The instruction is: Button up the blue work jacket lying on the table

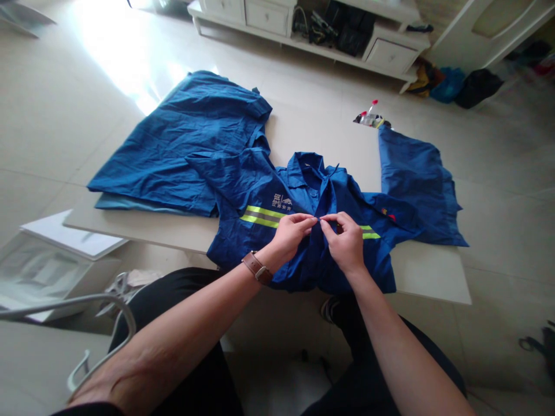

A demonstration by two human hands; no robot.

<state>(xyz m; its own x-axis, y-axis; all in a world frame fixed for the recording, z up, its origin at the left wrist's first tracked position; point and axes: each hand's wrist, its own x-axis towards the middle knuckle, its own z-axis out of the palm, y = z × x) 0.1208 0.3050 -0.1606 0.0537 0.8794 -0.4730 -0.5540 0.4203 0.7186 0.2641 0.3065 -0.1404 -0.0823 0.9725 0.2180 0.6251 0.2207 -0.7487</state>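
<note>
A blue work shirt with a yellow-green reflective stripe and a chest logo lies front up, its collar pointing away from me. Both my hands meet at its front placket, below the collar. With thumb and fingers pinched, my left hand grips the placket from the left side. My right hand pinches the same edge from the right, its fingertips almost touching the left ones. Whatever small part of the placket sits between the fingertips is hidden. The shirt's lower front hangs over the near table edge.
Folded blue garments are piled at the left of the white table; another blue garment drapes over its right end. Bottles with red caps show behind. A white cabinet stands at the back, a white box at lower left.
</note>
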